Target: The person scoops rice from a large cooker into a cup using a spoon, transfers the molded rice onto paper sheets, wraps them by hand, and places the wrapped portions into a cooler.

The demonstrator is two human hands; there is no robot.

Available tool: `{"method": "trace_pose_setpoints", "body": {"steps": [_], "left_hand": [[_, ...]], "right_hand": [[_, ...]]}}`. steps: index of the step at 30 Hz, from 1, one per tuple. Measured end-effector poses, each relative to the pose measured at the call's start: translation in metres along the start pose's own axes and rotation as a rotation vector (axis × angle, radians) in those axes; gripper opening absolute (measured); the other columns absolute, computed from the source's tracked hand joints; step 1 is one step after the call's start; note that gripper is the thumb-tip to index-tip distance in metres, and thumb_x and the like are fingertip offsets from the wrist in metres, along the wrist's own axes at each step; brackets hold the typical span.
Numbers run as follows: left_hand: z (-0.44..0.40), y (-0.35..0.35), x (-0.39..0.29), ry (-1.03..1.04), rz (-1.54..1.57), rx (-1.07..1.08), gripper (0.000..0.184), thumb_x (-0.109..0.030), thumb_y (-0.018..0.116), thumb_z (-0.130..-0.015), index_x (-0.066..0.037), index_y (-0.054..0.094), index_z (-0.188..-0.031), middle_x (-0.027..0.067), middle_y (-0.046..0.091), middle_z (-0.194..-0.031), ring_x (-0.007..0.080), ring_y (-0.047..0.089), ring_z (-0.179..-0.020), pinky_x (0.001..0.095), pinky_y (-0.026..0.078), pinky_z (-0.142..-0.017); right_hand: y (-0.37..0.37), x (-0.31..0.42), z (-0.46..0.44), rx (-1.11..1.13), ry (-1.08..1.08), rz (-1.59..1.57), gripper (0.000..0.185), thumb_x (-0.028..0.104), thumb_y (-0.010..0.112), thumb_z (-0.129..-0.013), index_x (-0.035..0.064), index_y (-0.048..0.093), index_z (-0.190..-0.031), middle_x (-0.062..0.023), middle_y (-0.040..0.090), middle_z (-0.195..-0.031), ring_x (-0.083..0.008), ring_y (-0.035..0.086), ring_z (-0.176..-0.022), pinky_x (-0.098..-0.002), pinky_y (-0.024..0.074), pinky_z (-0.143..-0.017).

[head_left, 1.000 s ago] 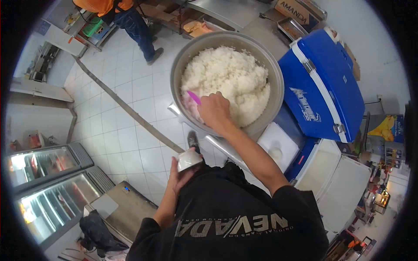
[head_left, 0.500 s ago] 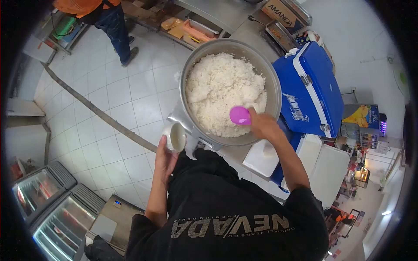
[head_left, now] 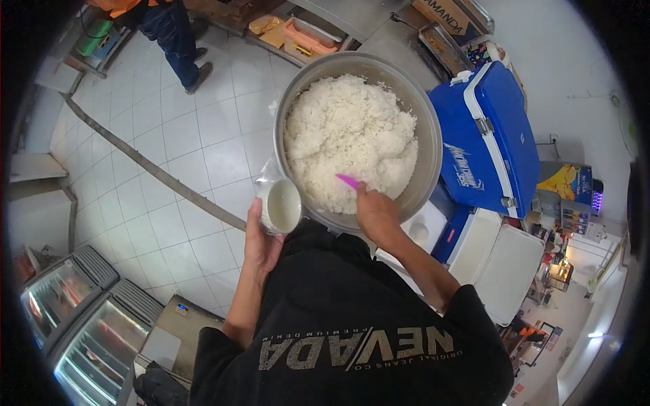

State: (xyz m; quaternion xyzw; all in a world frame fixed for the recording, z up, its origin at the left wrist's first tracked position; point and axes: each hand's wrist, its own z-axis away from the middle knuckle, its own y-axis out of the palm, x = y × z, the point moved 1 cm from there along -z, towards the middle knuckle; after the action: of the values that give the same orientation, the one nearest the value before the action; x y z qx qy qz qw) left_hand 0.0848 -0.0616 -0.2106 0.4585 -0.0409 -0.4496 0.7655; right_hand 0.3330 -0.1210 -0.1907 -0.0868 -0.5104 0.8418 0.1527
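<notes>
A large round metal pot in front of me is heaped with cooked white rice. My right hand is closed around a purple rice paddle, at the near side of the rice. The paddle is seen nearly edge-on, and its tip is against or just over the rice; I cannot tell which. My left hand grips a white bowl by its side, close to the pot's left rim. The bowl's mouth faces up toward me and its inside looks bare.
A blue cooler stands right of the pot. Beyond it are a cardboard box and a metal tray. Orange containers sit on a shelf behind. Another person stands at the upper left. Glass-topped freezers are at lower left.
My left hand has brought the bowl right, up to the pot's rim. My right hand has moved left and nearer to me, turning the paddle from flat to edge-on.
</notes>
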Motion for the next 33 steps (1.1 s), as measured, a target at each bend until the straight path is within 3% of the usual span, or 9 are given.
{"method": "trace_pose_setpoints", "body": {"steps": [6,12,13,19,22,25,27,29,33], "left_hand": [[0.001,0.008,0.0,0.021,-0.049,-0.004,0.059,-0.048,0.053,-0.101,-0.005,0.047,-0.141,0.0077,0.058,-0.135,0.0198,0.059,-0.121,0.0368,0.05,-0.1],[0.001,0.004,-0.002,0.049,0.025,-0.013,0.06,-0.05,0.047,-0.103,-0.005,0.046,-0.141,0.01,0.057,-0.136,0.0232,0.057,-0.125,0.0409,0.049,-0.104],[0.001,0.004,-0.002,0.052,0.041,-0.008,0.06,-0.051,0.045,-0.103,-0.004,0.046,-0.141,0.0108,0.056,-0.137,0.0246,0.056,-0.125,0.0428,0.048,-0.106],[0.005,0.041,-0.021,0.092,-0.061,-0.062,0.06,-0.049,0.045,-0.104,-0.003,0.044,-0.142,0.0124,0.055,-0.137,0.0252,0.055,-0.126,0.0436,0.046,-0.105],[-0.015,0.074,-0.008,0.165,-0.2,0.043,0.058,-0.048,0.044,-0.105,-0.004,0.043,-0.141,0.0113,0.054,-0.134,0.0237,0.053,-0.126,0.0435,0.044,-0.106],[-0.05,0.114,0.029,-0.028,-0.242,-0.142,0.055,-0.048,0.043,-0.104,-0.006,0.045,-0.139,0.0104,0.054,-0.132,0.0236,0.052,-0.123,0.0497,0.04,-0.106],[-0.076,0.129,0.047,-0.145,-0.245,-0.109,0.052,-0.05,0.041,-0.103,-0.009,0.049,-0.134,0.009,0.057,-0.127,0.0227,0.054,-0.117,0.0486,0.041,-0.098],[-0.107,0.129,0.068,-0.23,-0.171,0.065,0.049,-0.052,0.039,-0.101,-0.014,0.055,-0.126,0.0063,0.062,-0.116,0.0202,0.059,-0.104,0.0431,0.045,-0.084],[-0.133,0.123,0.072,-0.301,-0.281,0.084,0.042,-0.052,0.037,-0.101,-0.017,0.059,-0.109,0.0038,0.064,-0.102,0.0195,0.06,-0.097,0.0447,0.045,-0.082]], "right_hand": [[-0.001,0.005,-0.046,0.299,-0.34,-0.108,0.029,0.012,0.059,-0.085,-0.0056,0.062,-0.108,-0.0278,0.068,-0.096,-0.0439,0.067,-0.091,-0.05,0.0542,-0.08],[0.01,-0.016,-0.117,0.713,-0.676,-0.056,0.015,0.005,0.056,-0.073,-0.0039,0.068,-0.075,-0.0185,0.062,-0.064,-0.0254,0.06,-0.058,-0.0392,0.0446,-0.056],[0.01,-0.019,-0.121,0.749,-0.656,-0.148,0.017,0.003,0.055,-0.074,-0.002,0.071,-0.074,-0.0098,0.054,-0.054,-0.0152,0.046,-0.049,-0.0349,0.0373,-0.049],[-0.023,-0.065,-0.112,0.904,-0.371,-0.589,0.025,0.002,0.054,-0.084,0.0008,0.073,-0.101,0.0024,0.055,-0.063,-0.0069,0.044,-0.051,-0.0293,0.0331,-0.046],[-0.072,-0.083,-0.078,0.775,0.049,-0.994,0.039,0.003,0.054,-0.087,0.0017,0.064,-0.125,0.0031,0.059,-0.072,-0.0039,0.045,-0.053,-0.0241,0.0332,-0.047],[-0.055,-0.082,-0.052,0.335,0.06,-1.181,0.05,0.005,0.053,-0.089,0.0031,0.054,-0.139,-0.0058,0.063,-0.074,-0.0122,0.052,-0.053,-0.028,0.0409,-0.05],[-0.021,-0.048,-0.035,-0.532,-0.128,-0.564,0.051,0.006,0.053,-0.091,-0.0049,0.049,-0.141,-0.019,0.066,-0.074,-0.0294,0.062,-0.057,-0.0398,0.0498,-0.056],[-0.039,0.0,-0.013,-0.345,0.088,-0.399,0.055,0.008,0.053,-0.091,-0.0151,0.043,-0.14,-0.0284,0.066,-0.079,-0.0443,0.065,-0.066,-0.0507,0.0528,-0.067],[-0.031,0.012,-0.004,-0.243,0.053,-0.32,0.062,0.007,0.054,-0.088,-0.0193,0.035,-0.141,-0.0295,0.067,-0.078,-0.0426,0.069,-0.073,-0.0506,0.0543,-0.069]]}}
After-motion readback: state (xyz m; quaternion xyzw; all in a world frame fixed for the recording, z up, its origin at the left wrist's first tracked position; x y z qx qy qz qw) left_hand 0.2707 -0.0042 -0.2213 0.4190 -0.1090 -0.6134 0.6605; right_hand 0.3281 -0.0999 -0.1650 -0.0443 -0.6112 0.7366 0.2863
